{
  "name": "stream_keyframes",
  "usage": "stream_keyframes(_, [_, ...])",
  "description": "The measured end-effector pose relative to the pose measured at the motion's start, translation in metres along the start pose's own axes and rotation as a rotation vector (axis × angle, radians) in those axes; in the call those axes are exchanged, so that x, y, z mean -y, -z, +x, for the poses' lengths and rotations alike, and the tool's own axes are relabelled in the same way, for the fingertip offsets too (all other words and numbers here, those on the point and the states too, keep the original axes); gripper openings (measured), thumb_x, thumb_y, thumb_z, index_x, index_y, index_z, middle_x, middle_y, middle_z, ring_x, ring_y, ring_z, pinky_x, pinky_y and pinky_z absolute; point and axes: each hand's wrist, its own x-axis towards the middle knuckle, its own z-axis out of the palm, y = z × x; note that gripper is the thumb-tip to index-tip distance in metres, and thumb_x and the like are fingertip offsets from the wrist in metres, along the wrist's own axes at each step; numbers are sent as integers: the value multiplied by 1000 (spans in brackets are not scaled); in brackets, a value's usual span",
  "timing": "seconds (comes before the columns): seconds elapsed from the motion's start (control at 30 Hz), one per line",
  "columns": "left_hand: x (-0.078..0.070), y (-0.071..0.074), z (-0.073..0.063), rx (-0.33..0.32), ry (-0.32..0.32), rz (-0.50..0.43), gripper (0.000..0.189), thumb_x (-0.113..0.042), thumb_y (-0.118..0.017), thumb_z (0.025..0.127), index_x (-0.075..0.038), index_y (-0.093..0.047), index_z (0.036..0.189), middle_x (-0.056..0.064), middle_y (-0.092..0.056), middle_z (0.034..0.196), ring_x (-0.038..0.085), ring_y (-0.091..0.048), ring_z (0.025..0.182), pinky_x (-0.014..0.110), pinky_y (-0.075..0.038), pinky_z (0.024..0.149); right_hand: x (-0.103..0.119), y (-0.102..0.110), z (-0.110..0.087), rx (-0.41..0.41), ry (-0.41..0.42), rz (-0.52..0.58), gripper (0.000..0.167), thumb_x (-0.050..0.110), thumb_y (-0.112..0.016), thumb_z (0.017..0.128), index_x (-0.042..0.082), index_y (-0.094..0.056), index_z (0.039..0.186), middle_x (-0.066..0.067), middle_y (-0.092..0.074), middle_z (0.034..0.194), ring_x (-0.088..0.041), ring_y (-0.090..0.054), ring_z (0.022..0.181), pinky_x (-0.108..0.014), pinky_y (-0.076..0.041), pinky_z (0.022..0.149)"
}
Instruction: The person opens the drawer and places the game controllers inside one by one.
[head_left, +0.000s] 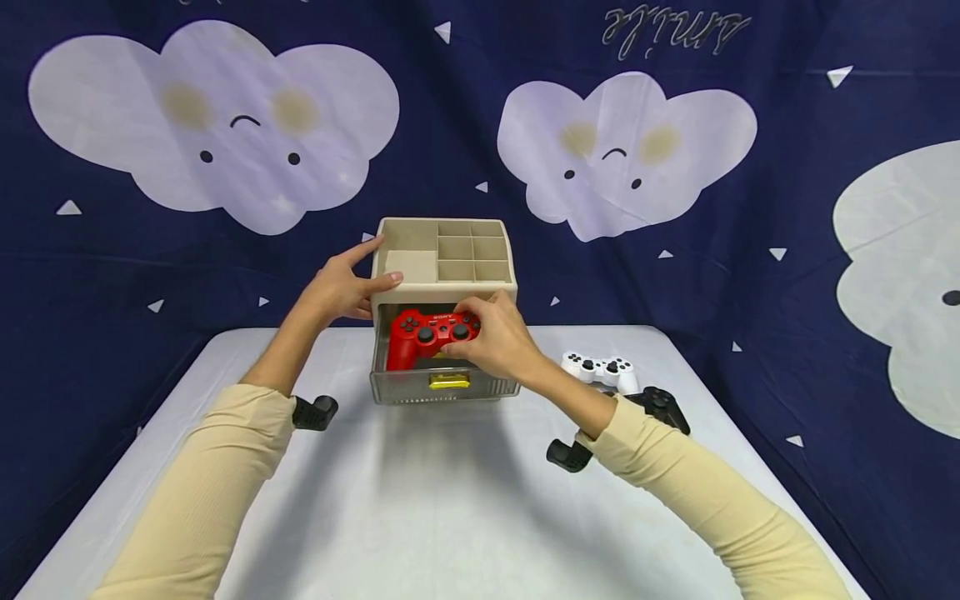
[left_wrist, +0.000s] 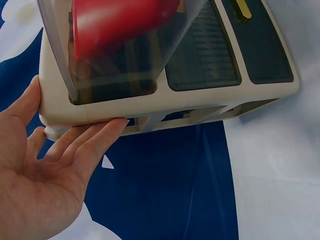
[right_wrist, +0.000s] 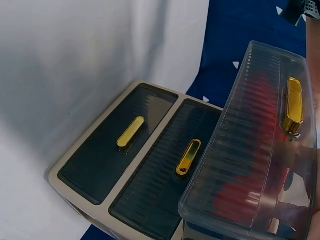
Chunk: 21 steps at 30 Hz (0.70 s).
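Observation:
A cream drawer organizer (head_left: 387, 293) stands at the back of the table, its top drawer (head_left: 405, 387) pulled out. Inside that smoky clear drawer lies a red game controller (head_left: 408, 342), also partly seen in the left wrist view. My right hand (head_left: 498, 337) reaches over the drawer and grips the controller's right end, hiding part of it. My left hand (head_left: 337, 287) rests against the organizer's upper left side, fingers fairly straight, thumb over the top edge. Two lower drawers with gold handles (right_wrist: 131, 132) are closed in the right wrist view.
To the right on the white table (head_left: 450, 517) lie a white game controller (head_left: 598, 367) and a black game controller (head_left: 663, 407), the black one partly behind my right sleeve. The organizer's top has several compartments (head_left: 472, 250). A dark blue cloud-print curtain (head_left: 442, 150) hangs behind.

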Motion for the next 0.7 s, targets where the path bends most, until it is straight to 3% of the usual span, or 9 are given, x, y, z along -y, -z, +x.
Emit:
stream_keyframes(0.23, [0,0,0,-1,10,8,87,-39,-69,97,-37,-13,164,31,-52,145,47,-68,111,52,-58,93,-1,-2,0,15,1,-18,57,32,-90,76,9,-69,124,-13,-63,113,-26,-49,109,-39,-45,91])
stream_keyframes(0.7, [-1,1,2,3,23,5,87,-38,-70,97,-37,-13,164,31,-48,149,47,-67,112,52,-58,93,1,-1,0,11,23,-51,55,33,-89,77,8,-70,123,-10,-69,113,-27,-51,111,-41,-45,94])
